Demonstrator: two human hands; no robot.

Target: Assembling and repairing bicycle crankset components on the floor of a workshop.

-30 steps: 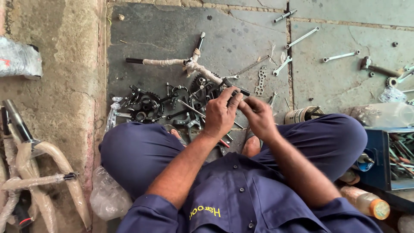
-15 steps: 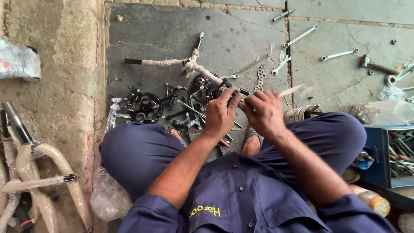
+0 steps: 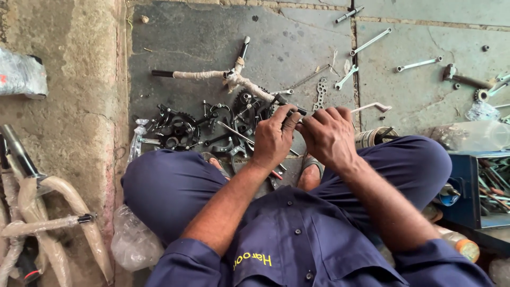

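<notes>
Your left hand [image 3: 273,139] and right hand [image 3: 329,135] meet fingertip to fingertip, pinching a small part [image 3: 298,118] held above the heap of cogs [image 3: 212,127] on the floor. A slip would likely drop it among them, hard to find.

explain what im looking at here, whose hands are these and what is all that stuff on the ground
This is one view from a camera worn on a person's head, looking down at their own lap and hands. The person, in blue work clothes, squats over a concrete floor. The left hand and right hand meet around a small part, too hidden to identify. Below them lies a pile of dark metal parts, a wrapped handlebar, and loose spanners. A blue toolbox sits at the right.
</notes>
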